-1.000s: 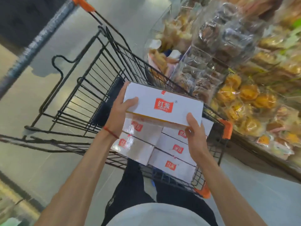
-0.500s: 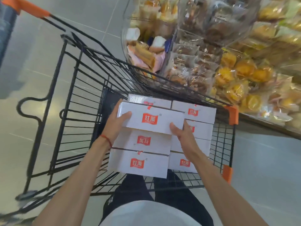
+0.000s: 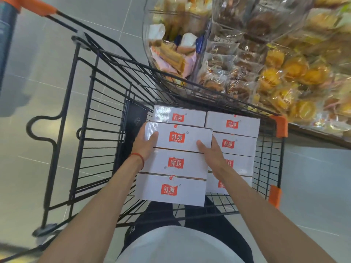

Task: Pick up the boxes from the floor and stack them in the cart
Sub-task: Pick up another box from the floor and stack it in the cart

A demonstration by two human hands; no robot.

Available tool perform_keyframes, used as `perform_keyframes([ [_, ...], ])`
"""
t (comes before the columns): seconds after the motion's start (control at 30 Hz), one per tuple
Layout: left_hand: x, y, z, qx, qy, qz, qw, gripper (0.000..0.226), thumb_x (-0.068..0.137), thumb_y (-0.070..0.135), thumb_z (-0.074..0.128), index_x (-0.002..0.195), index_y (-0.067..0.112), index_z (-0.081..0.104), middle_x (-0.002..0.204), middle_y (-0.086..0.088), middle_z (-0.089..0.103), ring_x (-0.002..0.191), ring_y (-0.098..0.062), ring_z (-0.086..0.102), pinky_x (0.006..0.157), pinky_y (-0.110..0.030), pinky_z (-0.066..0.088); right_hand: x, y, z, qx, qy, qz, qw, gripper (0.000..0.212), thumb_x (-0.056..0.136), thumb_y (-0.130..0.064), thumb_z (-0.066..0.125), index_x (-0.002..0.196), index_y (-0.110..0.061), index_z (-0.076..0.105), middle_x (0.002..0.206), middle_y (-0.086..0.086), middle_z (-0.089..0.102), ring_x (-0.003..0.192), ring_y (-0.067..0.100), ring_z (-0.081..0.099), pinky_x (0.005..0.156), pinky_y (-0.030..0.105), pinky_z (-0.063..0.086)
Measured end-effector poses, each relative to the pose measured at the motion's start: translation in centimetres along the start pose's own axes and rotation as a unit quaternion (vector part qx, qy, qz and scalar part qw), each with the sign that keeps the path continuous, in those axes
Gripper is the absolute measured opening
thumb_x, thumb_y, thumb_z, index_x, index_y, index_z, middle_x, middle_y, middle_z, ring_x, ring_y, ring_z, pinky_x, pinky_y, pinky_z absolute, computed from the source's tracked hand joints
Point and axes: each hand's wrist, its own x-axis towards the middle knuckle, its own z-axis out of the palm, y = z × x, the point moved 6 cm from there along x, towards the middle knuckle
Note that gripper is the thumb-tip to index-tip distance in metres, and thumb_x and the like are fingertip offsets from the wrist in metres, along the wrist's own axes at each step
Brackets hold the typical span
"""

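HEAD VIEW: Standing at the near end of a black wire shopping cart (image 3: 133, 126), I hold a white carton with a red logo (image 3: 178, 137) level over the basket's left side. My left hand (image 3: 144, 147) grips the carton's left end, thumb lying on the top face and fingers wrapped round the side; a red string bracelet (image 3: 139, 158) circles that wrist. My right hand (image 3: 210, 150) grips the opposite end the same way, thumb on top. The carton lies in line with a left-hand row of matching cartons (image 3: 171, 188), between a far one against the basket's front and two nearer ones, one of which has its logo upside down. Whether it rests on anything beneath, I cannot tell. A second row of the same cartons (image 3: 232, 123) fills the right side, just beside the first. Orange corner guards (image 3: 281, 126) mark the cart's right rim. Beyond the cart, a clear bin of wrapped snacks (image 3: 171, 50) stands beside shelves of bagged yellow cakes (image 3: 296, 73). Grey floor tiles (image 3: 38, 54) show to the left. My dark trousers and white shirt fill the bottom edge.
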Motion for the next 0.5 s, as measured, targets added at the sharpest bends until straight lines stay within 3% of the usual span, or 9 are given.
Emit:
perform_keyframes([
  [0.13,-0.1,0.1,0.0,0.009,0.016,0.000,1.000,0.031,0.103,0.030,0.051,0.132,0.034,0.042,0.110,0.005,0.058,0.092,-0.009,0.061,0.071,-0.025,0.049,-0.1,0.4,-0.3,-0.006,0.040,-0.006,0.999,0.048,0.102,-0.036,0.062,0.146,-0.031,0.044,0.134,-0.002,0.065,0.109,0.018,0.070,0.089,0.044,0.063],
  [0.2,-0.3,0.2,0.0,0.023,0.024,0.000,0.999,0.035,0.103,0.030,0.051,0.137,0.029,0.041,0.109,0.005,0.057,0.087,-0.006,0.059,0.068,-0.023,0.048,-0.5,0.4,-0.3,-0.009,0.069,-0.013,0.997,0.048,0.101,-0.036,0.064,0.145,-0.027,0.047,0.134,-0.001,0.065,0.110,0.019,0.069,0.092,0.045,0.061],
  [0.33,-1.1,0.7,0.0,0.026,0.062,-0.012,0.998,0.043,0.100,0.017,0.056,0.140,0.022,0.042,0.115,0.003,0.053,0.103,-0.017,0.057,0.085,-0.033,0.048,-1.6,0.8,-0.5,0.005,0.131,-0.018,0.991,0.045,0.099,-0.035,0.066,0.140,-0.022,0.053,0.135,-0.001,0.065,0.111,0.018,0.068,0.090,0.039,0.062],
  [0.4,-2.1,1.2,0.1,0.022,0.098,0.025,0.995,0.045,0.096,0.012,0.060,0.136,0.022,0.044,0.117,0.004,0.053,0.112,-0.020,0.057,0.090,-0.035,0.051,-2.7,0.9,-1.3,0.028,0.176,-0.035,0.983,0.038,0.101,-0.031,0.064,0.136,-0.021,0.058,0.133,-0.003,0.064,0.115,0.016,0.065,0.091,0.035,0.060],
  [0.5,-4.3,1.7,1.3,0.065,0.141,0.077,0.985,0.056,0.094,0.012,0.064,0.144,0.020,0.040,0.139,-0.002,0.048,0.130,-0.020,0.047,0.108,-0.039,0.043,-5.2,1.2,-2.5,0.087,0.220,-0.061,0.970,0.025,0.103,-0.023,0.061,0.128,-0.020,0.063,0.123,-0.009,0.065,0.109,0.005,0.062,0.086,0.019,0.055],
])
